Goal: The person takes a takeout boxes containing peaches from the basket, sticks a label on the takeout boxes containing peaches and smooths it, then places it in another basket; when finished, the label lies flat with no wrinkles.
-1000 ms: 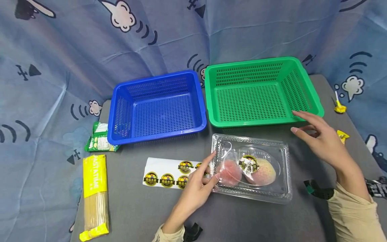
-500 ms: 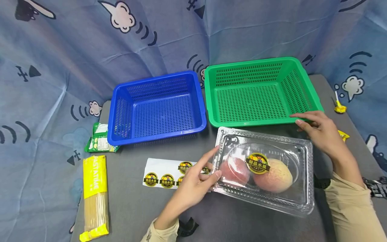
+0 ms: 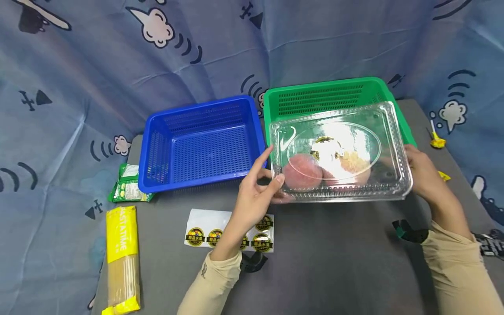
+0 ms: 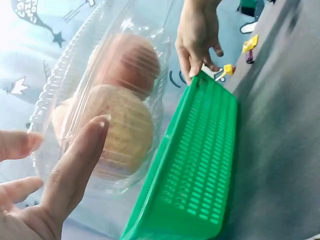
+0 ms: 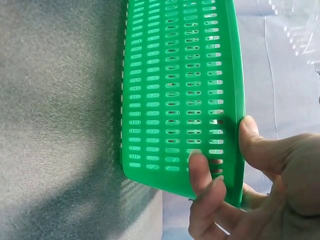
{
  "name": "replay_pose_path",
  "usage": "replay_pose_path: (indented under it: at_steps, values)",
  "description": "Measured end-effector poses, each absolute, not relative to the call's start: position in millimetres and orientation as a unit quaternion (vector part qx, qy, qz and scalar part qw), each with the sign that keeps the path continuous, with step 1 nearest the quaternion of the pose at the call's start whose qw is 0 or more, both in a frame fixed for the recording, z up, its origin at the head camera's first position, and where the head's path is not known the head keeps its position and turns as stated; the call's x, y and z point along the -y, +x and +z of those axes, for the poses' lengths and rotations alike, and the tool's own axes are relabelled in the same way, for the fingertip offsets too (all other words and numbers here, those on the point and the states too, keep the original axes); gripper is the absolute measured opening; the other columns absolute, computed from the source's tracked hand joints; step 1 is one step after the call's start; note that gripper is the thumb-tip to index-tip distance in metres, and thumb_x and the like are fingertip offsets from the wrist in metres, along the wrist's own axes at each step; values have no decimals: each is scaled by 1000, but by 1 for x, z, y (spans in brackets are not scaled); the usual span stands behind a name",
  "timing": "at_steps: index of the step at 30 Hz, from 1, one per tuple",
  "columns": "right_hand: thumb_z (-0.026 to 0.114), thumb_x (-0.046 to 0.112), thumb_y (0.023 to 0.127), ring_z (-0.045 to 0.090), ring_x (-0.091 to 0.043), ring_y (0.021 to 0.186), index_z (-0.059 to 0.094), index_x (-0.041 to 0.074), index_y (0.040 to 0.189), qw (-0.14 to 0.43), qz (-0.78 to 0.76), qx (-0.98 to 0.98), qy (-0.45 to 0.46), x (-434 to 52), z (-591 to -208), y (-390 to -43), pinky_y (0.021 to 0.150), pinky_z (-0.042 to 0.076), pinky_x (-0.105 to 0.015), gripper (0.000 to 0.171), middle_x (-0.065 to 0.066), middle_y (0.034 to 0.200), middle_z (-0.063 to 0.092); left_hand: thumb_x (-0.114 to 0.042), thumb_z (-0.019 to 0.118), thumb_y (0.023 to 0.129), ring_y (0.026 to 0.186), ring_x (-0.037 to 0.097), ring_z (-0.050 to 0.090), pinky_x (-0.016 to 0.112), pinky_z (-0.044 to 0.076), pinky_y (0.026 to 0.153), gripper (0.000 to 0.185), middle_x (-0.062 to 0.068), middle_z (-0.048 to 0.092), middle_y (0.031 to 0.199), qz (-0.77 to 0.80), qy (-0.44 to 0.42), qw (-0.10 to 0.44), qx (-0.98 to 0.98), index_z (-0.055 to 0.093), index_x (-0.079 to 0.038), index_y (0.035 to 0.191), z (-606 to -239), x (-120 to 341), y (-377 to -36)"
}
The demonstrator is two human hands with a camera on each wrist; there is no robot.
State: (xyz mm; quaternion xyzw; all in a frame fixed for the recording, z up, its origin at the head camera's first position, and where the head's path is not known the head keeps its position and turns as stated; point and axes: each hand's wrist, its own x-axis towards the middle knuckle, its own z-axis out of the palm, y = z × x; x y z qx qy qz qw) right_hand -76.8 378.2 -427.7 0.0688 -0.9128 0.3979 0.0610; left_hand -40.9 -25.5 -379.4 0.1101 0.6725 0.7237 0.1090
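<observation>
A clear plastic clamshell box (image 3: 340, 192) with two peaches (image 3: 302, 171) inside hangs tilted over the front of the green basket (image 3: 323, 98). A dark round sticker on its lid is partly lost in glare. My left hand (image 3: 256, 194) pinches the box's left edge between thumb and fingers. In the left wrist view, one finger lies along the box wall beside the paler peach (image 4: 117, 135). At the basket's right front corner, my right hand (image 3: 427, 175) grips the rim; the right wrist view shows its thumb (image 5: 250, 132) on the rim and fingers around the outside.
A blue basket (image 3: 208, 177) stands left of the green one. A sheet of round stickers (image 3: 208, 217), a yellow pasta pack (image 3: 122, 258) and a green snack packet (image 3: 127, 186) lie on the grey table. Yellow-wrapped lollipops (image 3: 438, 142) lie at the right edge, before a patterned curtain.
The left hand has lifted the clamshell box off the table and carried it up and forward over the green basket. The right hand has come onto the basket's corner and grips it.
</observation>
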Motion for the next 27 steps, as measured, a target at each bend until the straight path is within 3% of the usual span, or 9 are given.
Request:
replay_pose_path:
  at_steps: [3, 5, 9, 14, 21, 27]
  values:
    - [65, 4, 101, 43, 19, 87, 73, -7, 116, 48, 375, 925, 47, -374, -424, -78, 71, 40, -11, 20, -14, 112, 61, -7, 60, 107, 79, 41, 79, 47, 66, 73, 71, 16, 59, 105, 733, 111, 97, -665, 31, -29, 168, -379, 20, -60]
    - [62, 1, 103, 44, 18, 79, 68, -16, 114, 34, 363, 931, 35, -371, -422, -79, 64, 43, -14, 21, -23, 112, 57, -7, 60, 107, 77, 38, 79, 49, 66, 74, 71, 13, 58, 103, 734, 110, 94, -664, 31, -29, 168, -378, 15, -73]
    - [58, 3, 107, 51, 13, 69, 69, -14, 118, 2, 359, 933, 10, -366, -419, -79, 54, 46, -17, 23, -13, 112, 53, -9, 61, 108, 75, 30, 79, 50, 66, 72, 69, 9, 54, 97, 715, 102, 82, -687, 33, -27, 168, -375, 5, -102]
    - [58, 13, 110, 53, 10, 73, 70, -4, 131, -2, 347, 938, 11, -362, -416, -78, 55, 43, -21, 30, -18, 121, 55, -14, 63, 107, 71, 20, 76, 45, 66, 70, 67, 9, 56, 96, 677, 89, 79, -726, 36, -31, 166, -377, -8, -135]
    - [59, 13, 110, 55, 10, 71, 71, -3, 130, 2, 355, 935, 15, -362, -417, -77, 57, 43, -20, 28, -19, 124, 56, -7, 59, 107, 69, 36, 77, 36, 65, 62, 65, 13, 59, 93, 654, 75, 96, -747, 39, -27, 165, -392, -25, -161]
    - [59, 12, 109, 56, 10, 70, 71, -2, 130, 7, 359, 933, 21, -365, -418, -76, 58, 44, -18, 28, -20, 125, 57, -8, 59, 107, 61, 28, 76, 44, 65, 62, 63, 12, 62, 86, 612, 61, 93, -783, 41, -29, 164, -401, -35, -170]
